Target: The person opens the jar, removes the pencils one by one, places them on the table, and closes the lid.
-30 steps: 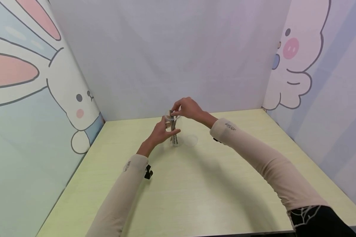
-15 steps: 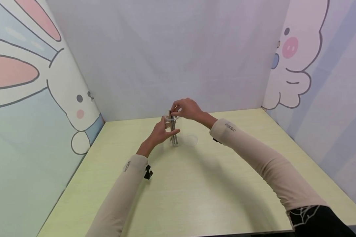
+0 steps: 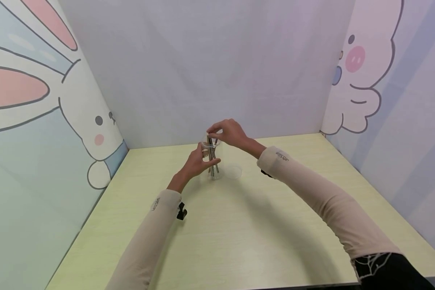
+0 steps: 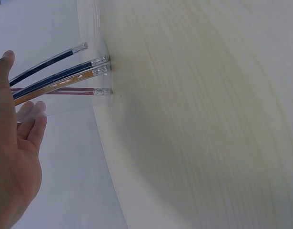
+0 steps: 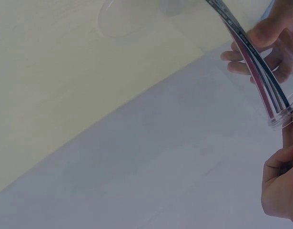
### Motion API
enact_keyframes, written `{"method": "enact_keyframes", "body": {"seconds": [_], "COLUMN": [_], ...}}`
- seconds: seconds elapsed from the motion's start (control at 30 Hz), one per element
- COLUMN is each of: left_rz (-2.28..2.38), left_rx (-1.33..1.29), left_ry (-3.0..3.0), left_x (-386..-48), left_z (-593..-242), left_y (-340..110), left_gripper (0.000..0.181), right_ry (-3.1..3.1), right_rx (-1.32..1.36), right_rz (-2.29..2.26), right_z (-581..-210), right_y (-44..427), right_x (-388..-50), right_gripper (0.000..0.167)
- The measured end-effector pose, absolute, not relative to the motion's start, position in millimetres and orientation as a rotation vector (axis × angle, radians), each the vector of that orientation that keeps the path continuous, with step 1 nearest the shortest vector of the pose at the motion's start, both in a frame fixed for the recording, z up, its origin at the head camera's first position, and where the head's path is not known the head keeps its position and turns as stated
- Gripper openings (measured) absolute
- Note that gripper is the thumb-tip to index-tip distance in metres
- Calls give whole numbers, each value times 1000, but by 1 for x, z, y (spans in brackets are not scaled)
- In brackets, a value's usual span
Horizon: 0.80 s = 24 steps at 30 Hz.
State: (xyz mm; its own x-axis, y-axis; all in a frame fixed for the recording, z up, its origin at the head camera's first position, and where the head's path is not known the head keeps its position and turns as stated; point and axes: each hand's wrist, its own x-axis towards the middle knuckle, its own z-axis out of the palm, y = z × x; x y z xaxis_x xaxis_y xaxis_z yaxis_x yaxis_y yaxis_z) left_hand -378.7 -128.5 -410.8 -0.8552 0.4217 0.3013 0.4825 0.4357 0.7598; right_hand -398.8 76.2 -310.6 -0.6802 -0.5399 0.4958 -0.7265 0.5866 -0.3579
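My left hand [image 3: 195, 162] grips a clear round plastic container [image 3: 215, 176] that stands upright at the back of the table. Several pencils [image 3: 212, 159] stand inside it, their eraser ends down. In the left wrist view they are orange [image 4: 65, 85], red [image 4: 75, 91] and dark; one dark pencil [image 4: 51, 62] has its end raised off the container's bottom. Above the rim, the thumb and fingertips of my right hand [image 3: 230, 133] pinch the top of a pencil. The right wrist view shows the rim [image 5: 282, 118] close to that hand; its fingertips are partly hidden there.
A clear round lid [image 3: 233, 171] lies flat on the pale wooden table [image 3: 217, 233], just right of the container. A plain grey wall [image 3: 203, 72] rises close behind. Side walls with cartoon animals flank the table.
My right hand's fingertips have risen slightly at the rim. Inside the container the pencils have shifted and spread apart at their lower ends. My left hand stays in place.
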Motion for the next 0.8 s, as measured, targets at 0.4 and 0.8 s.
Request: {"method": "enact_keyframes", "body": {"seconds": [0.4, 0.8], "left_rz": [-1413, -1407], "left_rx": [-804, -759], "left_ry": [-2606, -2643], "left_x": [-379, -377], "left_z": [-413, -411], "left_y": [-128, -127], "left_gripper": [69, 73], "right_ry": [-2436, -2406], "right_rx": [956, 922], "right_rz": [787, 772], "right_z": [-284, -253], "right_y": [77, 82], "right_x": [-394, -391], "right_gripper": [24, 26]}}
